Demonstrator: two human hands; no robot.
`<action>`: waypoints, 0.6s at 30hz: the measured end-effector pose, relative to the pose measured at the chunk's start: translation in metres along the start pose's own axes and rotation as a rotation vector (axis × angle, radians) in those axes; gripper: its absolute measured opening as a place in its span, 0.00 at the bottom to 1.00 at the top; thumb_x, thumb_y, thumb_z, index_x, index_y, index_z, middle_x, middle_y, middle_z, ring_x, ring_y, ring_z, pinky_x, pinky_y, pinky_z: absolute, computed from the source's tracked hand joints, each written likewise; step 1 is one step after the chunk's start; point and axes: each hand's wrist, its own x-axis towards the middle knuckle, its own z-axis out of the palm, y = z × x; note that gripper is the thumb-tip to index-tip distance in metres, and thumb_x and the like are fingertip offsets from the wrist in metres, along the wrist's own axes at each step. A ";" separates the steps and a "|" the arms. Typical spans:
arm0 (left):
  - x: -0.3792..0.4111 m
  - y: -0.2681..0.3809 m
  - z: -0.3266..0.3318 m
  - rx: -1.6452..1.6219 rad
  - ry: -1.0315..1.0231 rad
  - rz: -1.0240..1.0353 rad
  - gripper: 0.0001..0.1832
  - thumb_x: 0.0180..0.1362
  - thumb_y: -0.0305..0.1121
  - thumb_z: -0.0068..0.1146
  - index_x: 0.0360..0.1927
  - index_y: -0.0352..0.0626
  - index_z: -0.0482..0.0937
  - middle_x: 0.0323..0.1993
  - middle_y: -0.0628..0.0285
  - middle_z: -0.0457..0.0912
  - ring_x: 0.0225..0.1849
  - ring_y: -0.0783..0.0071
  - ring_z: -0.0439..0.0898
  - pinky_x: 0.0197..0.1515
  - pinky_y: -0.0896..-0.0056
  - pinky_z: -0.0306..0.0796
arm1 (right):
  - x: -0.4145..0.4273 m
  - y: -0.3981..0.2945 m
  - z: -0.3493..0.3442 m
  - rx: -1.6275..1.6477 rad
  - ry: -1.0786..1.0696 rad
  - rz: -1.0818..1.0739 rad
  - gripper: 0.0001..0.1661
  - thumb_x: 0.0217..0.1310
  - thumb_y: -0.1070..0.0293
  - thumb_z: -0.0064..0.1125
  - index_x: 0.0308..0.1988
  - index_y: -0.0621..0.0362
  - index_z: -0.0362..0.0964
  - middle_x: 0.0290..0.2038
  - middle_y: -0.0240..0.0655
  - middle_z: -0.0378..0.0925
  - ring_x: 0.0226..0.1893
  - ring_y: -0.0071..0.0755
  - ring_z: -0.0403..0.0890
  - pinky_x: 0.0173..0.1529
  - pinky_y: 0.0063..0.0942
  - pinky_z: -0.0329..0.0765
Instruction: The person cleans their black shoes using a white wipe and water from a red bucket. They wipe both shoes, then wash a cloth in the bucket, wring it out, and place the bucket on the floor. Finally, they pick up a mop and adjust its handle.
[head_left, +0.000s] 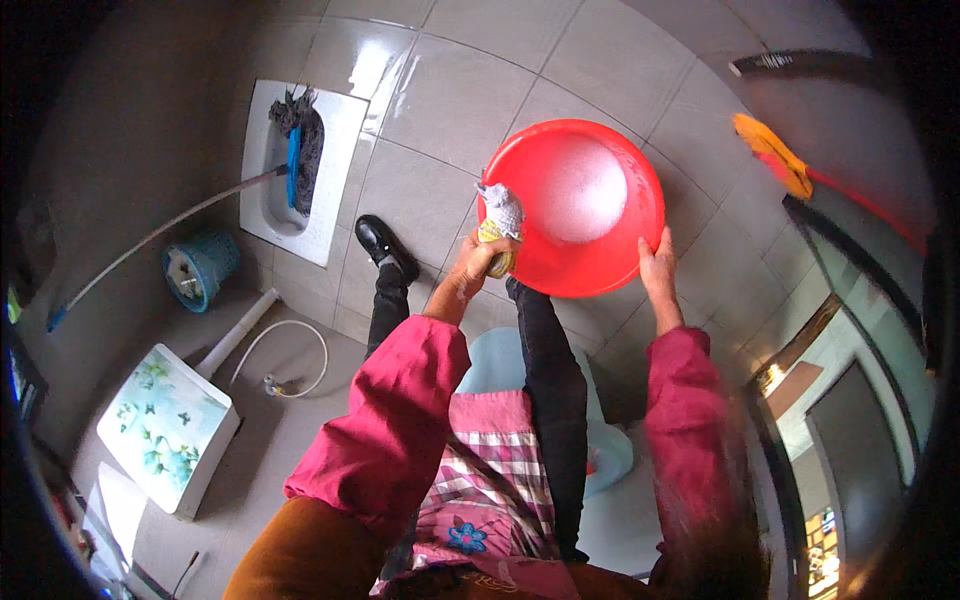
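Note:
A red plastic basin (547, 262) is tilted in front of me, with white suds (589, 187) pooled against its far right side. My left hand (480, 256) is closed around a bunched grey and yellow cloth (501, 214) at the basin's left rim. My right hand (660, 262) grips the lower right rim. Pink sleeve covers reach down both forearms. What supports the basin from below is hidden.
A mop (294, 165) rests in a white squat toilet (341, 127) at upper left. Near it are a blue waste basket (202, 270), a cistern (165, 427) and a white hose (326, 360). A pale blue plastic stool (491, 352) stands behind my leg.

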 end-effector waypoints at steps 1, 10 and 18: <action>-0.001 0.002 -0.015 -0.042 0.011 0.003 0.16 0.43 0.26 0.60 0.39 0.39 0.73 0.27 0.62 0.77 0.24 0.69 0.77 0.26 0.67 0.73 | -0.007 -0.037 -0.007 0.040 -0.065 -0.035 0.36 0.55 0.66 0.55 0.63 0.58 0.54 0.52 0.51 0.72 0.52 0.51 0.75 0.55 0.38 0.71; -0.045 0.091 -0.160 -0.306 -0.024 0.098 0.18 0.47 0.28 0.57 0.43 0.37 0.71 0.30 0.61 0.76 0.29 0.70 0.77 0.32 0.69 0.73 | -0.031 -0.259 0.036 0.105 -0.075 -0.323 0.37 0.56 0.72 0.52 0.65 0.50 0.54 0.52 0.51 0.73 0.50 0.50 0.76 0.54 0.37 0.72; -0.157 0.160 -0.320 -0.441 0.117 0.213 0.25 0.46 0.30 0.57 0.50 0.37 0.67 0.37 0.57 0.76 0.31 0.67 0.79 0.31 0.69 0.74 | -0.072 -0.413 0.162 -0.282 -0.267 -0.425 0.34 0.62 0.70 0.45 0.67 0.48 0.49 0.31 0.59 0.75 0.33 0.59 0.79 0.39 0.47 0.73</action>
